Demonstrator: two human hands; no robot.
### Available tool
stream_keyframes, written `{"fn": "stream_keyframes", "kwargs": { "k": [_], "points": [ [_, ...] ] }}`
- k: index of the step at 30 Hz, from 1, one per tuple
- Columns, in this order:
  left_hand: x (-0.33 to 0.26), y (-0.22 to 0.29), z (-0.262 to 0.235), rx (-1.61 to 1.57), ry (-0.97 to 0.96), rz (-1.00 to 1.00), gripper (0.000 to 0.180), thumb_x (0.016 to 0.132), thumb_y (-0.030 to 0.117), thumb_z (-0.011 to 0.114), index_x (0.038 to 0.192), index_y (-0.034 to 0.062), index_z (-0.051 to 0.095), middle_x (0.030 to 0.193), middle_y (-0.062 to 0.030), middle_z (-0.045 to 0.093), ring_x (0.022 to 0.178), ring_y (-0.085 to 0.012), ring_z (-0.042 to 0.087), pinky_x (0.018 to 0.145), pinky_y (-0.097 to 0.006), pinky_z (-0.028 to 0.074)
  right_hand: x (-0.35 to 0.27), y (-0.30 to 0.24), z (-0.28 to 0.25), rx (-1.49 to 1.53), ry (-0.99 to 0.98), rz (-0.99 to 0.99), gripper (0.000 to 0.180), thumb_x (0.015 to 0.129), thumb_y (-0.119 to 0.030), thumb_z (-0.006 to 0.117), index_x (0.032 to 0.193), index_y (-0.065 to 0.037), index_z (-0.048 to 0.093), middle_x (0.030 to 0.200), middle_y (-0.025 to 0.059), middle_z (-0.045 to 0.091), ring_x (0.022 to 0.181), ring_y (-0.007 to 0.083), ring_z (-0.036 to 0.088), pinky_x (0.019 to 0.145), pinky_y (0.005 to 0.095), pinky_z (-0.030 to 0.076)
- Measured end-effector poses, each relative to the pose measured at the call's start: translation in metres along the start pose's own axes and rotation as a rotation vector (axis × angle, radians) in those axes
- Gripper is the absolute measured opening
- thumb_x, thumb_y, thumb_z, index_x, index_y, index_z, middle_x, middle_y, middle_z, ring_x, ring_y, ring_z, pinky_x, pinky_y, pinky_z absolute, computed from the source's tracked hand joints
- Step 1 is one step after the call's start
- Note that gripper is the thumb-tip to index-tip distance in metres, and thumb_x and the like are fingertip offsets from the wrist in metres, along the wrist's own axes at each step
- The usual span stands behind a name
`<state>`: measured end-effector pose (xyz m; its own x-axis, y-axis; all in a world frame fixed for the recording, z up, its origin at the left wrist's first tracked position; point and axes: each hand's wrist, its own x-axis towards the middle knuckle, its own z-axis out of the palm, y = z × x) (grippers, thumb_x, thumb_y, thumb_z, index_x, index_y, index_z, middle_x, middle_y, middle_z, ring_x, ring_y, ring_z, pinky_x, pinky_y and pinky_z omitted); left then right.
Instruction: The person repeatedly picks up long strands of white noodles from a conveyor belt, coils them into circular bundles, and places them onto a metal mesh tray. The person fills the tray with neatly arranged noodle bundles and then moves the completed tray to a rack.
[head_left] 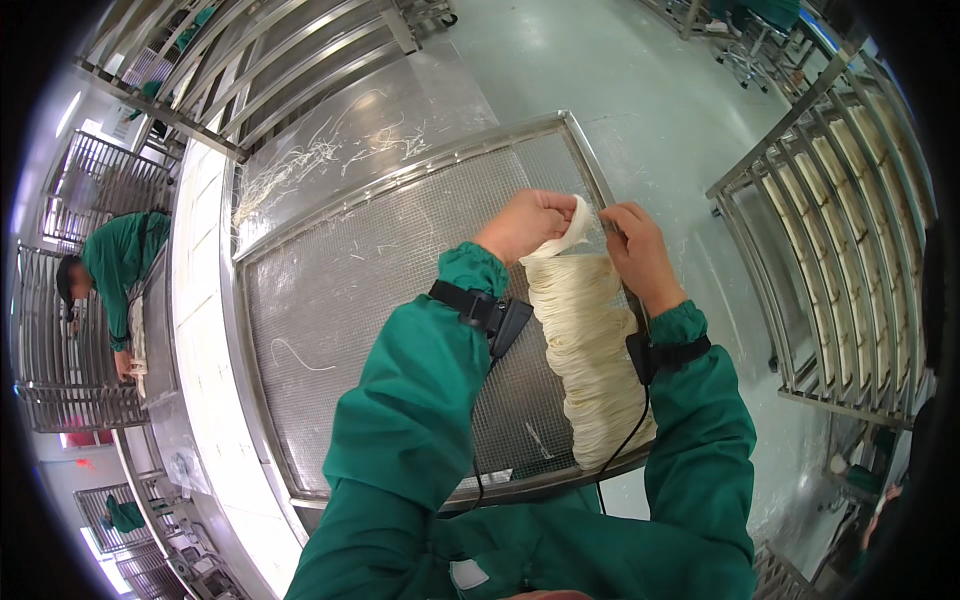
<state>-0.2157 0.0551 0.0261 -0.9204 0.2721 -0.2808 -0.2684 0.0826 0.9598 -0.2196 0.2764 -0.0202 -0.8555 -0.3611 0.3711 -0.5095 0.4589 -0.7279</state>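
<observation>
My left hand (527,225) is closed around one end of a looped bundle of pale noodles (572,232), lifted a little above the mesh. Just to its right, my right hand (642,255) is beside the tray's right edge with curled fingers slightly apart and nothing visible in them. Below both hands runs a long row of folded noodle bundles (590,360), packed along the right side of a metal mesh tray (380,290). Each of my wrists has a black strap with a small device and a cable.
Loose noodle scraps (290,170) lie on the metal table beyond the tray. A rack (830,240) loaded with noodle trays stands at the right, another metal rack (250,60) at the far left. A co-worker in green (120,260) bends over a surface at the left.
</observation>
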Motion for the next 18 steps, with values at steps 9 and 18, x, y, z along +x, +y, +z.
{"fn": "stream_keyframes", "kwargs": {
  "k": [9, 18],
  "points": [
    [0.020, -0.108, -0.018, 1.079, 0.807, 0.525, 0.018, 0.087, 0.012, 0.064, 0.099, 0.0042, 0.075, 0.089, -0.0167, 0.070, 0.093, -0.0379, 0.064, 0.084, -0.051, 0.051, 0.013, 0.039, 0.045, -0.649, -0.061, -0.251, 0.009, 0.083, -0.008, 0.065, 0.092, -0.009, 0.066, 0.104, 0.0112, 0.067, 0.109, 0.0298, 0.061, 0.094, 0.0437, 0.044],
    [-0.104, -0.127, -0.051, 0.761, 1.022, 0.403, 0.019, 0.087, 0.018, 0.067, 0.102, 0.0085, 0.073, 0.113, -0.0110, 0.064, 0.118, -0.0351, 0.054, 0.105, -0.054, 0.037, 0.013, 0.057, 0.042, -0.646, -0.164, -0.265, 0.051, 0.102, -0.028, 0.054, 0.150, -0.012, 0.045, 0.158, 0.0118, 0.042, 0.148, 0.0339, 0.034, 0.117, 0.0552, 0.026]
  ]
}}
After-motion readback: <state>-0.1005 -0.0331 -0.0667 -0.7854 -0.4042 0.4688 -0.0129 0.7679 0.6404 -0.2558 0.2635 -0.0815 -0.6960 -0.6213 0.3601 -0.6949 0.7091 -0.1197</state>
